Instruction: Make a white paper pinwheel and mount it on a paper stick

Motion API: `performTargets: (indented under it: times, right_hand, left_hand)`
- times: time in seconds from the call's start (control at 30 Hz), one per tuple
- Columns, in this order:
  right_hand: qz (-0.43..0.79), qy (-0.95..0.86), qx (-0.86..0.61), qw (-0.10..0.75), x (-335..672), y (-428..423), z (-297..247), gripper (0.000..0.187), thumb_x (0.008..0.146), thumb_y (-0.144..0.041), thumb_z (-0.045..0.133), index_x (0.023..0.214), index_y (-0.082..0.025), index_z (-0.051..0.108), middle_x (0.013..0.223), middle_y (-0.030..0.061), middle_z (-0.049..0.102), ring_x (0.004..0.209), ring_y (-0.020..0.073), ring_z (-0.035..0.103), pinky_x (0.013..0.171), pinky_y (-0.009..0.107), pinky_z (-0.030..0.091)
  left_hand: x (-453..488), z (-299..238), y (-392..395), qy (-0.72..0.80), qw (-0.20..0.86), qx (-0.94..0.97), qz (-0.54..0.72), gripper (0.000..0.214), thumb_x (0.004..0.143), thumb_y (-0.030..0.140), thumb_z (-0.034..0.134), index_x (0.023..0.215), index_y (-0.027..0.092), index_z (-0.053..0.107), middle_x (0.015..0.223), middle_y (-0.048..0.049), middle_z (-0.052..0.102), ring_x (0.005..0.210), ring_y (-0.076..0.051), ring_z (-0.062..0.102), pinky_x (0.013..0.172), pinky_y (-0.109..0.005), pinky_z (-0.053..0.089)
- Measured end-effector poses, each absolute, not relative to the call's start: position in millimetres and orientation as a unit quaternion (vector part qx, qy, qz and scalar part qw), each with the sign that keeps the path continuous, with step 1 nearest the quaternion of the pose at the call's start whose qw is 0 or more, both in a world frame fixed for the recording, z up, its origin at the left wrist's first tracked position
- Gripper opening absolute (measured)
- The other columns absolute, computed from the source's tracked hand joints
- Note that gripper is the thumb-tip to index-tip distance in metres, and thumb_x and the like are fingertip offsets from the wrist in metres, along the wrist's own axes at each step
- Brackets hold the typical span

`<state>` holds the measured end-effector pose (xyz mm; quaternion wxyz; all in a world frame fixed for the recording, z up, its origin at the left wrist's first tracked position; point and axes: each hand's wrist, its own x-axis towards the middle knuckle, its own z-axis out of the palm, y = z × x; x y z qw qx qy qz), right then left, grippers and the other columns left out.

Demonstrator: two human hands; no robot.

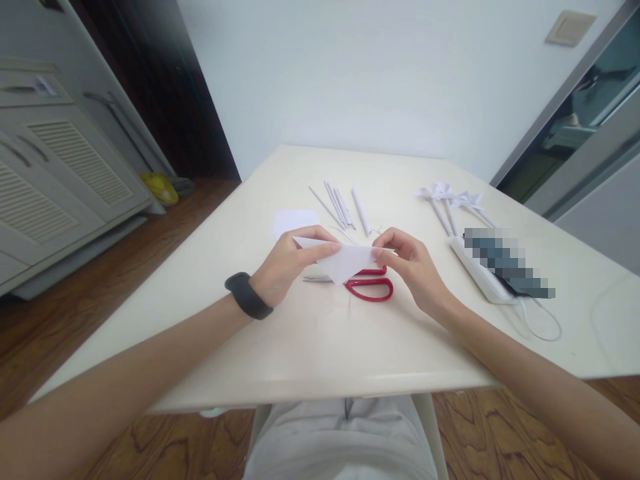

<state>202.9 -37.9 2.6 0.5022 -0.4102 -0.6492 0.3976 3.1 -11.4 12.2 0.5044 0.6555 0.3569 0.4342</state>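
White three-cornered paper [344, 263] is up above the red-handled metal scissors [351, 287], between your left hand [299, 260], pinching its top edge, and your right hand [407, 259], pinching near its right tip. It looks light and should crease easily, so hold its edges softly.

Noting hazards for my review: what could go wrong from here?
The triangular white paper, pinched by the left hand and right hand, might crease or tear if pulled unevenly. The red-handled scissors lie on the table, partly hidden by the paper, so a lowered hand could knock them.
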Motion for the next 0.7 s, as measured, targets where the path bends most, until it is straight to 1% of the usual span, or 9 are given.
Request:
performTargets:
  times: [0.17,0.27,0.33,0.43,0.57,0.7]
  right_hand:
    - [0.414,-0.618,-0.412,0.527,206.4,-33.3,-0.1,0.006,0.080,-0.022,0.052,0.075,-0.019,0.050,0.071,-0.0014,0.050,0.066,0.0113,0.047,0.063,0.025,0.038]
    - [0.427,-0.607,-0.413,0.528,208.5,-30.6,-0.7,0.006,0.080,-0.023,0.052,0.075,-0.019,0.050,0.069,-0.0018,0.049,0.064,0.0114,0.047,0.064,0.026,0.038]
    - [0.440,-0.605,-0.413,0.519,209.0,-30.6,-0.6,0.006,0.079,-0.022,0.053,0.075,-0.019,0.050,0.066,-0.0020,0.049,0.063,0.0117,0.047,0.063,0.026,0.038]
    - [0.459,-0.604,-0.411,0.506,208.4,-32.0,-0.7,0.005,0.079,-0.022,0.053,0.076,-0.019,0.050,0.063,-0.0025,0.049,0.061,0.0120,0.048,0.061,0.026,0.038]
    - [0.470,-0.602,-0.406,0.502,207.9,-32.2,-0.6,0.006,0.081,-0.025,0.052,0.080,-0.020,0.049,0.066,-0.0027,0.050,0.061,0.0113,0.048,0.061,0.026,0.038]
    - [0.485,-0.609,-0.401,0.483,206.8,-32.7,0.1,0.008,0.081,-0.026,0.054,0.079,-0.020,0.049,0.067,-0.0028,0.050,0.061,0.0105,0.047,0.060,0.025,0.038]
  left_hand:
    - [4.9,15.3,-14.8,0.338,0.516,0.673,0.408,0.016,0.076,0.032,0.059,0.070,0.017,0.058,0.071,0.0001,0.056,0.068,-0.012,0.052,0.062,-0.023,0.041]
    - [4.4,16.9,-14.7,0.338,0.494,0.690,0.407,0.016,0.077,0.032,0.057,0.071,0.017,0.058,0.074,0.0000,0.057,0.068,-0.012,0.052,0.061,-0.022,0.042]
    - [3.2,17.2,-13.0,0.353,0.463,0.704,0.406,0.014,0.077,0.030,0.057,0.075,0.017,0.060,0.078,-0.0006,0.058,0.071,-0.013,0.054,0.061,-0.022,0.043]
    - [0.9,16.0,-9.7,0.371,0.431,0.729,0.383,0.013,0.075,0.027,0.058,0.084,0.018,0.061,0.085,-0.0019,0.061,0.078,-0.015,0.057,0.065,-0.023,0.045]
    - [0.4,12.8,-7.8,0.351,0.466,0.749,0.315,0.014,0.074,0.029,0.059,0.083,0.017,0.061,0.082,-0.0038,0.064,0.078,-0.017,0.061,0.071,-0.028,0.046]
    - [2.9,11.3,-9.8,0.336,0.474,0.749,0.318,0.015,0.076,0.031,0.058,0.079,0.016,0.061,0.083,-0.0047,0.064,0.078,-0.017,0.060,0.073,-0.030,0.046]
